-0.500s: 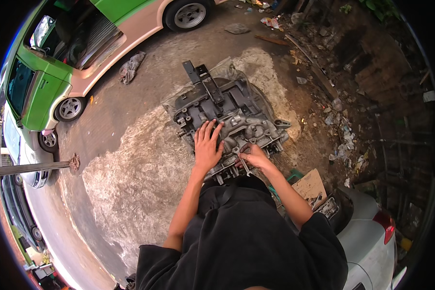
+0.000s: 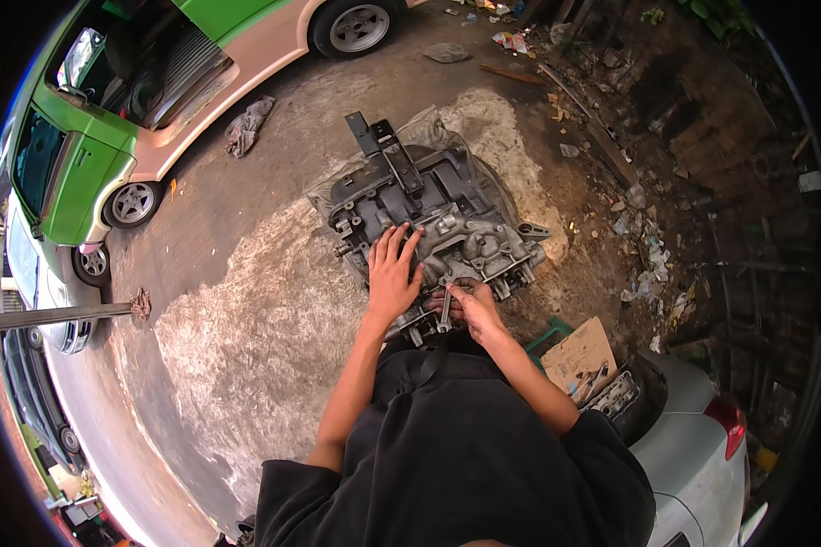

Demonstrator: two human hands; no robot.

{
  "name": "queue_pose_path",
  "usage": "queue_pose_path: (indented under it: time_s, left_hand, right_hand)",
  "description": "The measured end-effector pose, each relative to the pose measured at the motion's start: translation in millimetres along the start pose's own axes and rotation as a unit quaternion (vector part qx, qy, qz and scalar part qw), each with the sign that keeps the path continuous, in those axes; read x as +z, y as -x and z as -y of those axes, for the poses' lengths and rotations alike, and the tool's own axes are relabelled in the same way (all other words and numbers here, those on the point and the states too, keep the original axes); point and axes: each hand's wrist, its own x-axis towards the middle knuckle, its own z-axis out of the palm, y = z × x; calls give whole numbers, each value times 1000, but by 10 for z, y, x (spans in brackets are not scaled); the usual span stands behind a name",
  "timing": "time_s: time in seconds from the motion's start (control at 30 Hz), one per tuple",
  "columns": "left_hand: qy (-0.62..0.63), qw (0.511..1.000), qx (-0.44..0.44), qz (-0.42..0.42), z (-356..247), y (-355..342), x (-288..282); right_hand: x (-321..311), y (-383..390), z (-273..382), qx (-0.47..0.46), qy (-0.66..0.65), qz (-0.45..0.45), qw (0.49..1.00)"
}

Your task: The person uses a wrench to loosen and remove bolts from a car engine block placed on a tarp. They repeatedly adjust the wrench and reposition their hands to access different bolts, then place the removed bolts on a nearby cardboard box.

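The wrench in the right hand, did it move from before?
Yes. Judged against the engine part, which sits in the same place, the end of the wrench nearer the person has swung left, with the right hand holding it.

One fisheye view looks steeply down from the person's head — upright, unmirrored, straight edges bowing toward the rim — with the black shirt (image 2: 456, 447) close below, the metal assembly (image 2: 447, 228) beyond, the green van (image 2: 96, 178) farther off.
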Motion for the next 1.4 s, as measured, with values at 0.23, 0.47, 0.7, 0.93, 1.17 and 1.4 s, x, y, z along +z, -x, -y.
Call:
queue_pose_path:
  time_s: [0.23, 0.47, 0.7, 0.93, 1.17, 1.4]
  left_hand:
    - [9, 1000, 3, -1, -9, -7, 35]
    - [9, 1000, 2, 9, -34, -4, 56]
    - [13, 1000, 3, 8, -40, -7, 42]
    - [17, 1000, 2, 10, -41, -13, 36]
    - [19, 1000, -3, 11, -58, -17, 23]
    - [21, 1000, -6, 11, -69, -20, 20]
  right_hand:
    - [-465, -138, 415, -22, 247, 56, 967]
    - [-583, -266, 560, -47, 337, 96, 935]
    - [-612, -447, 674, -68, 405, 114, 905]
    - [-634, -640, 716, -122, 504, 135, 844]
    - [-459, -610, 824, -157, 621, 113, 759]
    - [-364, -564, 908, -200, 674, 121, 701]
